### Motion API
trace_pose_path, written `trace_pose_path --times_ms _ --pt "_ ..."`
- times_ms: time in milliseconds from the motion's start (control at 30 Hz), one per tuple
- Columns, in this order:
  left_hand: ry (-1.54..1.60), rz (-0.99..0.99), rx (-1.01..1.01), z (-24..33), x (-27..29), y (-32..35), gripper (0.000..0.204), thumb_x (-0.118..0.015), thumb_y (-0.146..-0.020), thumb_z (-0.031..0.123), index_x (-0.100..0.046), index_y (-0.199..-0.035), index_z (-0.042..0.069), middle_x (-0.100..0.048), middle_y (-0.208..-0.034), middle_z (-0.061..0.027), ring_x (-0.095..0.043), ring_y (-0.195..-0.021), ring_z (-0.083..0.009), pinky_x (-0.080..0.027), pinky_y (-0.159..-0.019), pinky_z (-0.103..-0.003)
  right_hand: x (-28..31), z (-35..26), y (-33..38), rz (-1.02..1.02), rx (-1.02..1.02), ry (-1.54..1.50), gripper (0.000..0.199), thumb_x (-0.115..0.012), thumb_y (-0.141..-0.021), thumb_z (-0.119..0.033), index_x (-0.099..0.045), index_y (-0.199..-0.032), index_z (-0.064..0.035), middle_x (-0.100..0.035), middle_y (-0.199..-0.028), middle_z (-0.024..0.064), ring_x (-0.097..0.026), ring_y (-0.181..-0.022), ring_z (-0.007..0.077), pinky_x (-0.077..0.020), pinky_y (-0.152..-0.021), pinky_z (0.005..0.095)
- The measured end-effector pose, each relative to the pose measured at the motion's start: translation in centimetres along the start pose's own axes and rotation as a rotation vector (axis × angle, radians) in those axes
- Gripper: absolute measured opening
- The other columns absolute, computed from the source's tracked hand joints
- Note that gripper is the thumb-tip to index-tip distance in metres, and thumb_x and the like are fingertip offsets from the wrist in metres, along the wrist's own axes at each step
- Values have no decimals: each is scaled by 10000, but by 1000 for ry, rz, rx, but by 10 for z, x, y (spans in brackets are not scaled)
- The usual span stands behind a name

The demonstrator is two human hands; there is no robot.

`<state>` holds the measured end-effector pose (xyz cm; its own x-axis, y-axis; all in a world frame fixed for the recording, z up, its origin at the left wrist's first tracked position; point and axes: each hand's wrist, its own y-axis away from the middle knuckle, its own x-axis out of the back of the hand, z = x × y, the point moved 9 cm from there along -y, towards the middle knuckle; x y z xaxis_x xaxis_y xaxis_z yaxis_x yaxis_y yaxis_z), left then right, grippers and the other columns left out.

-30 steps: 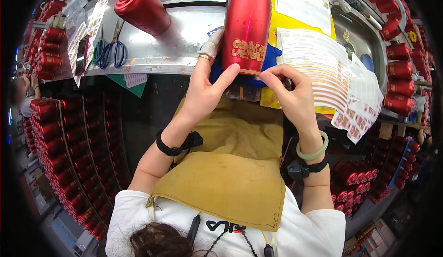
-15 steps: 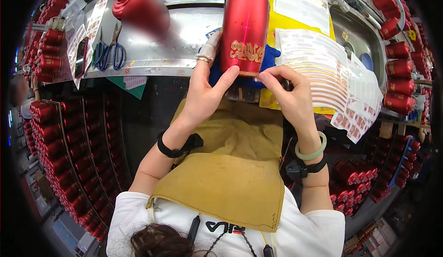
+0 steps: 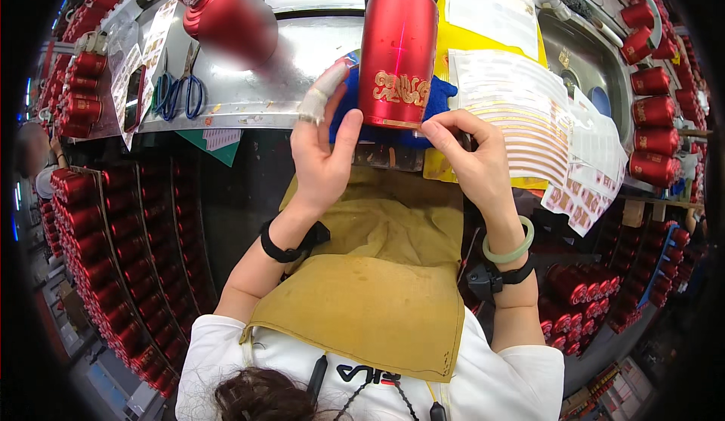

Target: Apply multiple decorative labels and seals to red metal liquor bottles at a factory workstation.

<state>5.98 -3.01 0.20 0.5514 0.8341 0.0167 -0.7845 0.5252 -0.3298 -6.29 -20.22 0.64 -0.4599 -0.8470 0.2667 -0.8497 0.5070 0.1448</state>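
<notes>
We rest the red bottle (image 3: 398, 47) on the blue cloth (image 3: 436, 92) at the near edge of the shiny surface (image 3: 302, 58), our left hand (image 3: 325, 153) steadying its side with spread fingers while our right hand (image 3: 472, 157) pinches the gold sticker (image 3: 398, 89) flat.

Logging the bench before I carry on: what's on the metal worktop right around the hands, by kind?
Red metal bottles: 2, one standing upright, one blurred
Blue-handled scissors: 1
Blue cloth pad: 1
Gold-print sticker sheets: too overlapped to count
Total, sheets aside: 4
</notes>
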Motion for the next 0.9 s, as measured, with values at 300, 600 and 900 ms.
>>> trace_pose_path --times_ms 300,600,900 --pt "-619 -53 -633 45 -25 13 231 -824 -779 43 -795 -1004 89 -685 -1276 -89 -657 -1147 -307 -547 -969 -388 -1 5 -1 0 -5 -33 207 -746 -930 -187 -753 -944 19 -661 -742 19 -543 -700 77 -432 -644 260" --pt "-561 78 -594 33 -17 15 249 -823 -768 -6 -787 -1001 73 -740 -1113 -76 -707 -1030 -296 -591 -839 -359 6 9 -3 -17 1 13 221 -760 -921 -195 -755 -940 25 -675 -741 38 -546 -687 85 -443 -644 268" --pt "-842 104 -691 63 -30 18 278 -809 -739 -68 -787 -985 60 -733 -1151 -103 -711 -1016 -317 -586 -835 -368 21 -8 4 -38 -10 27 208 -770 -910 -191 -749 -903 16 -610 -696 -5 -485 -663 58 -377 -599 249"
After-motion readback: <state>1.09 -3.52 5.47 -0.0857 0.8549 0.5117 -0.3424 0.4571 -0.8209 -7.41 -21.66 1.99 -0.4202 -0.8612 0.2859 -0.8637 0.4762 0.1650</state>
